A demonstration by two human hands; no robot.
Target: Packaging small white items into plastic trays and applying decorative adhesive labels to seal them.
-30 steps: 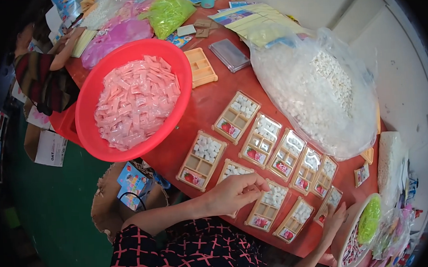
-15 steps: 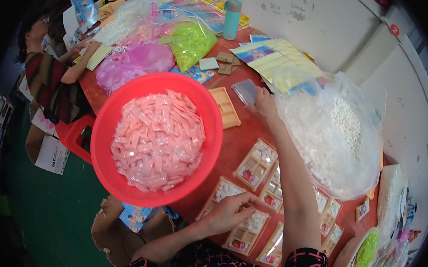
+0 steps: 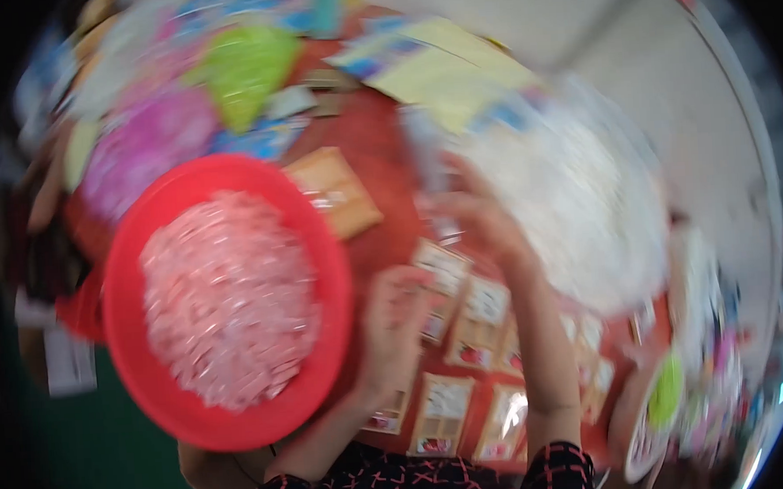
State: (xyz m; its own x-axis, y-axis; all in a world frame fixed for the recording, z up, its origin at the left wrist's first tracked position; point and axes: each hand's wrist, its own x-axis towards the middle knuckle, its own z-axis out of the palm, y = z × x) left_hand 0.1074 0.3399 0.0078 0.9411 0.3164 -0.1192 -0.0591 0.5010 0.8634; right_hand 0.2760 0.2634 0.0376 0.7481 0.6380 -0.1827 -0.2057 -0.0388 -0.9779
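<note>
Right hand (image 3: 479, 218) is up by the big clear bag of white bits (image 3: 576, 217), touching a small clear packet (image 3: 430, 167), grip too blurry to tell. Left hand (image 3: 394, 320) rests loosely curled on the card packets (image 3: 479, 315), red bowl (image 3: 131, 347) just left of it

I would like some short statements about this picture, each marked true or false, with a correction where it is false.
1. The red basin holds a heap of small pink packets. True.
2. The left hand rests inside the basin. False: it lies beside the basin's rim, on the small card packets.
3. The right hand reaches toward the big clear bag of white pieces. True.
4. The table is blue. False: it is red.
5. The sleeves are plain white. False: dark with a red check.
</note>
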